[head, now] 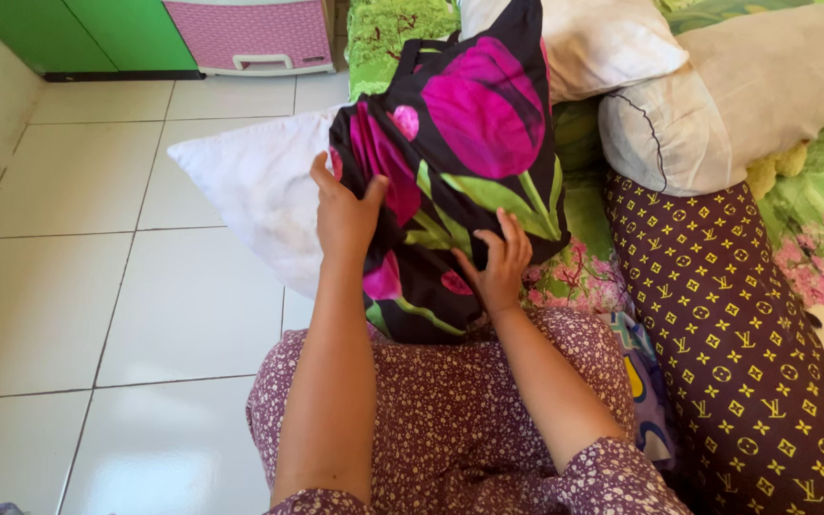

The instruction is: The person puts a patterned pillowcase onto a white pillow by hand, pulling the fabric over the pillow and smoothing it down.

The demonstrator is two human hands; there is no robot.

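While the left hand (343, 217) grips the black floral pillowcase (460, 162) edge, right hand (500, 262) pinches it at 5 o'clock (bunching it over the white pillow (250, 186), on the lap).

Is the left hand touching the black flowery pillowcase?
Touching. The head view shows the left hand pressed flat on the black flowery pillowcase, fingers curled over its edge, no gap. The right hand grips the cloth lower down.
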